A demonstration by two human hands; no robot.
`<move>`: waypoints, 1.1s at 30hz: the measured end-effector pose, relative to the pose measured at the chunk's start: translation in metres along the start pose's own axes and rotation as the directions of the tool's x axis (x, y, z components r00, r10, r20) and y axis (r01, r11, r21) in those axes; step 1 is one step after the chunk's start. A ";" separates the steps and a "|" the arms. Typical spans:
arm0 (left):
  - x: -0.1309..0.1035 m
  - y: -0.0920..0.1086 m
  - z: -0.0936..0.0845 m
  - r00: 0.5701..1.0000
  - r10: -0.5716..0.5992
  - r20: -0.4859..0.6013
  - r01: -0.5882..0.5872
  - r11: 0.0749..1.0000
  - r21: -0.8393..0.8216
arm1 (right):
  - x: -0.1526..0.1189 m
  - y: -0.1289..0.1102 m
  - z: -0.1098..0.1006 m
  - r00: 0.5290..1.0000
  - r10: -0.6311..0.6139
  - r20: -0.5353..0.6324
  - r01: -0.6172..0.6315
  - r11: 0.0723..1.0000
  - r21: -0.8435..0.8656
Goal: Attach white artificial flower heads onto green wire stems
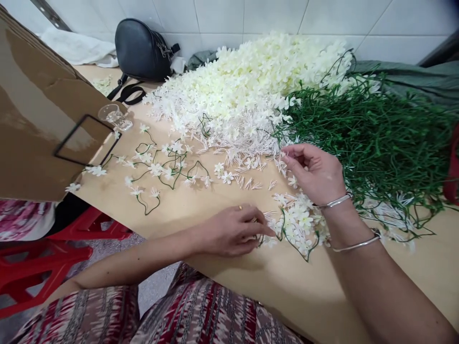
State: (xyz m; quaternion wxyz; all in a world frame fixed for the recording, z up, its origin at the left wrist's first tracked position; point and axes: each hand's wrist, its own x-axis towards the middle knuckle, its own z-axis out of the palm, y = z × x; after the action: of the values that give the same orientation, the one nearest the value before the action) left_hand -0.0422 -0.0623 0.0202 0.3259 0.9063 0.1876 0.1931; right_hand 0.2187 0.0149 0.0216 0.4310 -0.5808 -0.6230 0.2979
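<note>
My left hand (238, 230) rests low over the table, fingers bent and pointing at a small cluster of white flowers (299, 220) with green stems; what its fingertips hold, if anything, is hidden. Above and to the right, my right hand (315, 172) is pinched at the lower edge of the white stamen pieces (247, 131); the item between its fingertips is too small to name. Behind lies a big heap of cream-white flowers (247, 76). A pile of green plastic stems (376, 134) spreads to the right. Several flowered stems (168, 169) lie loose left of centre.
A cardboard box (39, 110) stands at the left, with a black rectangular frame (77, 159) against it. Near it are a clear cup (114, 117) and a black bag (141, 50). Green cloth (426, 79) lies at the back right. Red stools (39, 263) stand below left.
</note>
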 end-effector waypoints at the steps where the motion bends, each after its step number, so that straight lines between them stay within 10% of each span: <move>1: 0.007 -0.002 -0.006 0.999 -0.021 -0.047 0.017 0.996 -0.093 | 0.001 0.000 -0.001 1.000 0.012 0.013 -0.012 0.999 0.048; 9: 0.037 -0.028 -0.030 0.858 -0.427 -0.285 0.403 0.904 -0.139 | 0.004 0.004 0.010 0.993 0.095 0.072 -0.118 0.877 0.465; 15: 0.019 -0.017 -0.034 0.952 -0.303 -0.034 0.299 0.950 -0.092 | 0.005 0.012 0.011 0.991 0.134 -0.004 -0.105 0.796 0.596; 21: 0.031 -0.044 -0.047 0.909 -0.270 -0.319 0.340 0.921 0.191 | 0.004 0.016 0.014 0.981 0.178 0.080 -0.190 0.784 0.590; 26: 0.055 -0.073 -0.041 0.906 -0.280 -0.317 0.410 0.765 0.497 | 0.002 0.014 0.016 0.987 0.141 0.075 -0.159 0.806 0.570; 33: 0.061 -0.082 -0.036 0.869 -0.269 -0.416 0.454 0.767 0.454 | 0.000 0.008 0.021 0.989 0.123 0.081 -0.147 0.812 0.565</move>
State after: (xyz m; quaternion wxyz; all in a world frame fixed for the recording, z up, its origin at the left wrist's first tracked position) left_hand -0.0246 0.0432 0.0057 0.0543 0.8611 0.4587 0.2124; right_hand 0.2040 0.0188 0.0047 0.5496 -0.4623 -0.4716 0.5116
